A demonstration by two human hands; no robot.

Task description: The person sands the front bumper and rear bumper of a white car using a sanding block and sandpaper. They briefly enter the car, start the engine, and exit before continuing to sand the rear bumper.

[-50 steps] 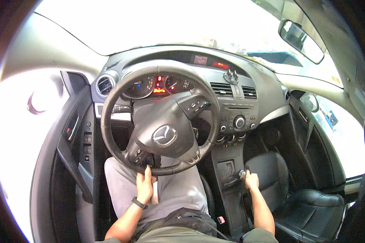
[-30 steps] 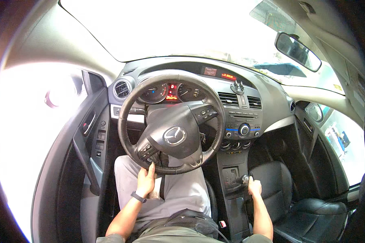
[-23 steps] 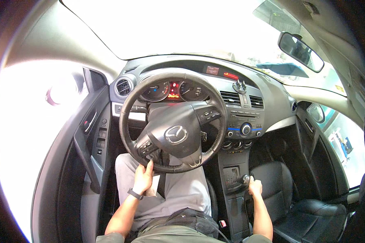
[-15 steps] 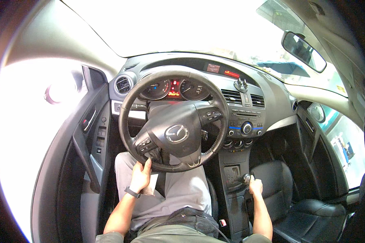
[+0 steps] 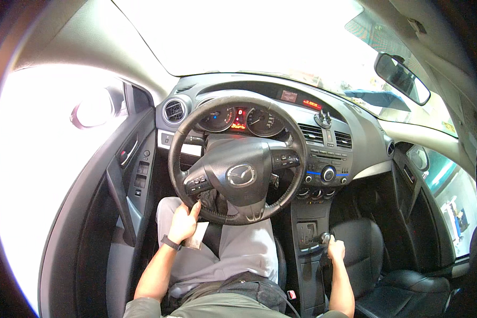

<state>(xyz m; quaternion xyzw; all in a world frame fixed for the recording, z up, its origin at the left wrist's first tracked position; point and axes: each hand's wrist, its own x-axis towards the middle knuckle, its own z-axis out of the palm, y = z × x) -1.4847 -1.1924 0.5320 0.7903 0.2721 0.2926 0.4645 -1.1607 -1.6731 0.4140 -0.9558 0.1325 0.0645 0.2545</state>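
Note:
My left hand (image 5: 182, 224) is closed at the lower left of the black steering wheel (image 5: 297, 183), its thumb pointing up along the rim. A pale flat piece like paper or card (image 5: 196, 236) sticks out beside this hand, over my thigh; whether the fingers pinch it too is hidden. On the centre console, my right hand (image 5: 336, 248) is wrapped around the dark, silver-trimmed knob of the gear lever (image 5: 325, 238). The shift gate (image 5: 306, 232) lies just left of that knob. A key (image 5: 274, 180) hangs behind the wheel's right side.
The driver's door (image 5: 98, 212) stands on the left. Lit gauges (image 5: 240, 118) show behind the wheel. A phone holder (image 5: 322, 117) tops the dashboard above the radio panel (image 5: 327, 172). To the right is the black passenger seat (image 5: 358, 249); a red buckle (image 5: 291, 294) sits beside my hip.
The whole view has shifted, so the car interior appears farther right. My left hand has slid slightly left along the rim, the pale piece moving with it. My right hand stays on the gear lever.

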